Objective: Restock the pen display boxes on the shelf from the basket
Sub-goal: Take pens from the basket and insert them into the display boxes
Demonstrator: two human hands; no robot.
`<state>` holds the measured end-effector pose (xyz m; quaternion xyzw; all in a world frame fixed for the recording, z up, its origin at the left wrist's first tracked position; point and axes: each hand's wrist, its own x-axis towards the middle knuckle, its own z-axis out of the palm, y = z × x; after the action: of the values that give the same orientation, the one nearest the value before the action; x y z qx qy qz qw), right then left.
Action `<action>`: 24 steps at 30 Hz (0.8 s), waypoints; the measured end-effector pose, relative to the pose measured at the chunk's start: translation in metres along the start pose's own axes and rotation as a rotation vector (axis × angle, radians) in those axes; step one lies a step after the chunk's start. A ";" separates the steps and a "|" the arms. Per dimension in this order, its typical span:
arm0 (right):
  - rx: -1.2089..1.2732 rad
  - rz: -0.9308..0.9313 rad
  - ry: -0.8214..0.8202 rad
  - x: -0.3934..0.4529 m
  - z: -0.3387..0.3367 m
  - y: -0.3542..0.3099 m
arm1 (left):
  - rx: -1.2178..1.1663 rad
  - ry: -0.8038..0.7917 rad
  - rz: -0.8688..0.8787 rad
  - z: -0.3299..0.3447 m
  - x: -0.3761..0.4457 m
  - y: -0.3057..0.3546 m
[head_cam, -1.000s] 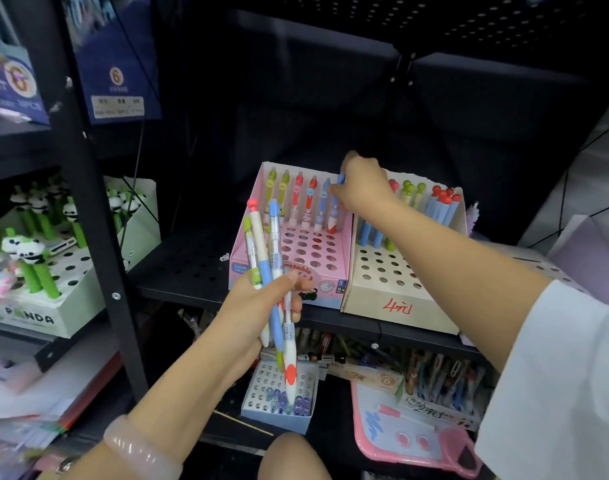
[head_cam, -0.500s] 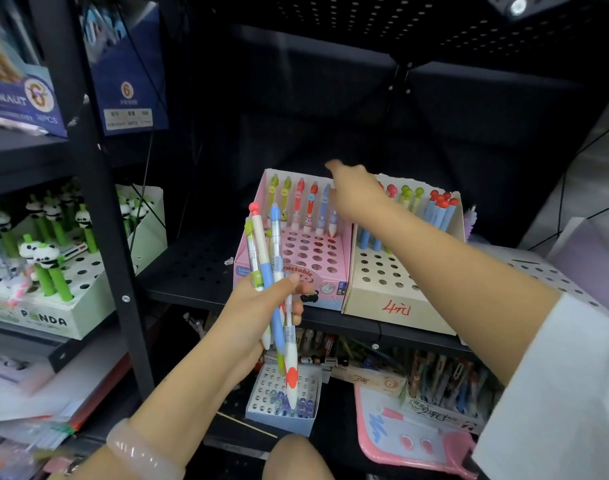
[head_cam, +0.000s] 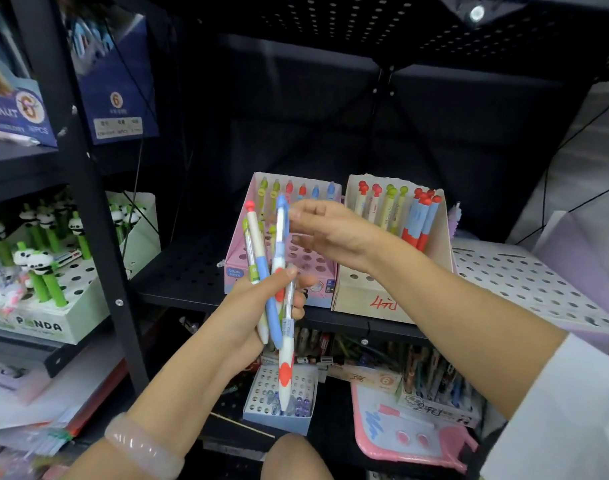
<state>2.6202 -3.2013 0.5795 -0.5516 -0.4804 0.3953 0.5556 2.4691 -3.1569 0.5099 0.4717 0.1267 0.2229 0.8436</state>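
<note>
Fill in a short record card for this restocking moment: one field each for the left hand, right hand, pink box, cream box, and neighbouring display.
left hand: left hand grips a bunch of pens, tips down
right hand: right hand pinches the top of the blue-capped pen in that bunch
pink box: pink display box on the shelf, one row of pens at the back, many holes free
cream box: cream display box beside it, pens along the back
neighbouring display: panda pen box at left
</note>
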 end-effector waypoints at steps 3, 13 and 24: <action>0.264 -0.049 0.170 0.001 -0.007 -0.007 | 0.041 0.051 0.014 -0.001 0.000 -0.004; -0.371 -0.273 0.689 0.019 -0.031 -0.034 | 0.124 0.113 0.083 -0.001 0.005 -0.004; -0.786 -0.217 0.734 0.044 -0.028 0.005 | 0.116 0.126 0.130 -0.012 -0.005 -0.002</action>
<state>2.6579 -3.1648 0.5807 -0.7665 -0.4206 -0.0922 0.4765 2.4603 -3.1520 0.5020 0.5121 0.1615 0.2988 0.7889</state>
